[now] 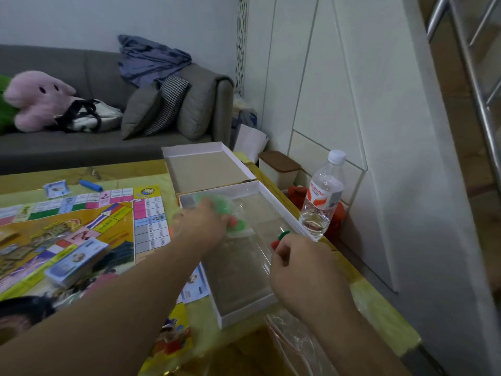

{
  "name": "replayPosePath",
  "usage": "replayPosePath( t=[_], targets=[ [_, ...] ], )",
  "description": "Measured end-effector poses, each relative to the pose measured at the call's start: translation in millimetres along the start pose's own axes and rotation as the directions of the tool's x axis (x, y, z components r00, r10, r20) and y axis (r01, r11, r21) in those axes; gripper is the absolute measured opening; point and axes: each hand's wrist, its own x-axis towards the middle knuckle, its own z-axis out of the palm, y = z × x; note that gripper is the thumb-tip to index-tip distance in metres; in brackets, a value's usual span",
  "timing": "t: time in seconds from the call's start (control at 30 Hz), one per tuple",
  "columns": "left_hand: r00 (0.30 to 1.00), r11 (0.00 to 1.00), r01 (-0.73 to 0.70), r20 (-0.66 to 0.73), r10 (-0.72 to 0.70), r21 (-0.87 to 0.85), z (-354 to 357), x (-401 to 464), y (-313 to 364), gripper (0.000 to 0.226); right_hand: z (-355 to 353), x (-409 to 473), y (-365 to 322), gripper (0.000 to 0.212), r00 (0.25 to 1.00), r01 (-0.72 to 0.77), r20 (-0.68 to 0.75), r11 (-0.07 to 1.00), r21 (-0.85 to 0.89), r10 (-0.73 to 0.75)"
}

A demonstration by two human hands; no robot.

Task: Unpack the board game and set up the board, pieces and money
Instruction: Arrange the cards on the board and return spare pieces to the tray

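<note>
Reaching across the open white cardboard box bottom, the person's left hand grips a clear plastic bag of green and red playing pieces at the box's far-left corner, its fingers curled into the crinkled film. The right hand hovers at the box's near-right rim, its fingers pinching what look like a small red piece and a green piece, though blur makes their shape hard to read.

The bag lies ahead and to the left of both hands' wrists, within the box, and the left hand is already on it; the right hand is well apart from it, across the box's width. The box's long axis runs from the near edge of the worktop away towards the sofa, so the bag must come leftwards, across the short side, to reach the colourful unfolded game board lying just beside the box.

A stack of pale blue paper money already rests on that board. The likely next step is carrying the pieces over the box's left wall to the board, which falls to the left hand.
</note>
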Motion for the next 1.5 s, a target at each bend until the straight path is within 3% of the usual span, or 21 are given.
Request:
replayPosePath(
  t=[0.13, 0.3, 0.43, 0.53, 0.6, 0.67, 0.77, 0.83, 0.9, 1.0, 1.13, 1.3, 1.5],
  targets=[
    [0.999, 0.998, -0.045, -0.025, 0.043, -0.050, 2.1, 12.9, -2.0, 0.026, -0.4, 6.6, 8.2, 0.016, 1.000, -0.012, -0.021, 1.000, 0.010, 0.012],
    [0.966, 0.901, -0.081, -0.257, -0.035, -0.426, -30.5, -15.8, 9.5, 0.027, -6.5, 13.6, 23.4, 0.018, 0.994, -0.048, -0.088, 0.994, 0.103, 0.057],
    [0.937, 0.909, -0.235, -0.329, 0.117, -0.345, -47.2, -74.4, 22.1, 0.023, -16.2, 14.2, 33.7, 0.017, 0.985, -0.069, -0.146, 0.980, 0.189, 0.098],
    [0.960, 0.961, -0.261, -0.131, 0.248, -0.093, -33.5, -116.6, 20.6, 0.024, -18.5, 9.5, 32.9, 0.016, 0.984, -0.066, -0.147, 0.976, 0.206, 0.098],
    [0.961, 0.946, -0.276, 0.067, 0.269, 0.168, -21.0, -134.2, 18.9, 0.026, -18.8, 5.6, 29.8, 0.015, 0.985, -0.062, -0.145, 0.980, 0.188, 0.090],
    [0.964, 0.918, -0.263, 0.117, 0.239, 0.297, -16.6, -138.3, 18.5, 0.043, -19.5, 2.1, 27.5, 0.016, 0.986, -0.053, -0.145, 0.983, 0.177, 0.079],
    [0.954, 0.940, -0.299, 0.078, 0.289, 0.167, -17.4, -130.9, 24.6, 0.054, -21.5, -2.8, 27.6, 0.018, 0.987, -0.040, -0.146, 0.980, 0.193, 0.069],
    [0.940, 0.948, -0.308, 0.174, 0.292, 0.074, -7.6, -123.0, 30.1, 0.060, -21.8, -5.1, 27.5, 0.019, 0.987, -0.031, -0.147, 0.978, 0.206, 0.062],
    [0.923, 0.950, -0.279, 0.312, 0.224, 0.142, 9.1, -117.7, 32.2, 0.067, -20.8, -5.6, 26.3, 0.019, 0.988, -0.027, -0.145, 0.977, 0.213, 0.059],
    [0.915, 0.934, -0.270, 0.364, 0.174, 0.234, 29.7, -113.1, 30.1, 0.068, -18.5, -5.7, 23.4, 0.019, 0.990, -0.020, -0.130, 0.976, 0.219, 0.049],
    [0.918, 0.933, -0.296, 0.331, 0.218, 0.206, 31.3, -106.5, 28.9, 0.063, -15.4, -2.8, 22.9, 0.018, 0.992, -0.014, -0.117, 0.973, 0.232, 0.042],
    [0.955, 0.953, -0.273, 0.155, 0.253, 0.128, 30.6, -103.2, 32.8, 0.047, -16.1, -1.4, 22.5, 0.019, 0.995, -0.013, -0.096, 0.972, 0.235, 0.036],
    [0.941, 0.940, -0.327, -0.059, 0.333, 0.098, 37.1, -105.1, 34.8, 0.060, -16.4, -0.4, 22.3, 0.020, 0.994, -0.004, -0.103, 0.970, 0.243, 0.030]
  ],
)
